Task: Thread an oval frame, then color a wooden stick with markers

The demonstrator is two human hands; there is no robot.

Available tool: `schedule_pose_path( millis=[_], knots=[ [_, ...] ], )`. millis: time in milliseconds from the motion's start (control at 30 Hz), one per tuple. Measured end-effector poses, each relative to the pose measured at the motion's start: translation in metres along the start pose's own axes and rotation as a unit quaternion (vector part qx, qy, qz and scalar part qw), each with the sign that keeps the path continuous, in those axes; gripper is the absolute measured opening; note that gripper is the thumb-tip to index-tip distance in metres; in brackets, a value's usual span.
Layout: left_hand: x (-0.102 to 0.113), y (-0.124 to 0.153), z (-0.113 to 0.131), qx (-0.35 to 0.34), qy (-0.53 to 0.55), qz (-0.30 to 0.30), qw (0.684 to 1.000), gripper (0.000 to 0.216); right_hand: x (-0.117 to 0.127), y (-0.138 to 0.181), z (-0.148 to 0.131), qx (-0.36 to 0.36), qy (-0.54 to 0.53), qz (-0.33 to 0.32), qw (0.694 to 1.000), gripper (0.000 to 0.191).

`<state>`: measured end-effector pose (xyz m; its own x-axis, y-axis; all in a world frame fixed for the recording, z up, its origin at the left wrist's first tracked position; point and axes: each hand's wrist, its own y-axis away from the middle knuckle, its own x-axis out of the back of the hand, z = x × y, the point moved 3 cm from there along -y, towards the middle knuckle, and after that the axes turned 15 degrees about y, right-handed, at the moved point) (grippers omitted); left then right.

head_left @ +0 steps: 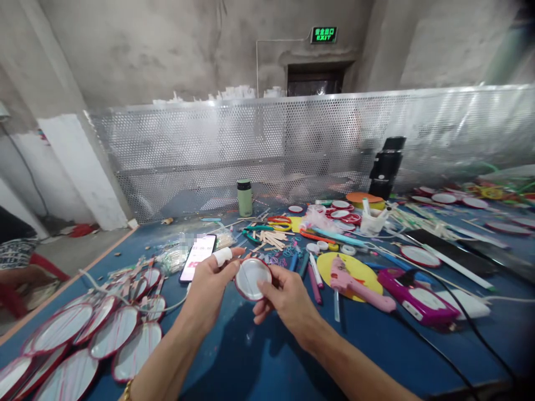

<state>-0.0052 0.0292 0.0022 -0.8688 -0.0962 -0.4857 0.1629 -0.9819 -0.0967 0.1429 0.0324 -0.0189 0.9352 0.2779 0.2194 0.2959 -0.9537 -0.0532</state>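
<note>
In front of me, above the blue table, I hold a small round white disc with a red rim (pixel 247 280). At its left edge, the thumb and fingers of my left hand (pixel 213 281) pinch the rim; a white wrap (pixel 223 256) covers part of the index finger. My right hand (pixel 288 295) grips the opposite side, its thumb lying on the white face and the other fingers curled behind. A thin line crosses the disc's face. Just beyond my left hand lies a lit phone (pixel 198 259).
Many larger red-rimmed discs (pixel 62 328) pile at the left. To the right lie a pink glue gun (pixel 355 284) on a yellow disc (pixel 324 262) and a purple device (pixel 418 298) with cables. Scissors (pixel 279 223), wooden sticks (pixel 270 239), a green bottle (pixel 244 199) and a black flask (pixel 387 167) stand or lie farther back.
</note>
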Motion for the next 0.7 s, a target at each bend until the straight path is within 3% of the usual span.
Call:
schedule_pose_path(
  millis=[267,700],
  knots=[
    [-0.0007,-0.0002,-0.0005,-0.009,0.001,0.002,1.000,0.045,0.0008,0.0000,-0.0026,-0.008,-0.014,0.001,1.000,0.042],
    [0.0037,-0.0013,-0.0043,-0.035,-0.016,-0.022,0.999,0.042,0.0007,0.0028,-0.0040,-0.036,-0.123,-0.032,0.991,0.043]
  ],
)
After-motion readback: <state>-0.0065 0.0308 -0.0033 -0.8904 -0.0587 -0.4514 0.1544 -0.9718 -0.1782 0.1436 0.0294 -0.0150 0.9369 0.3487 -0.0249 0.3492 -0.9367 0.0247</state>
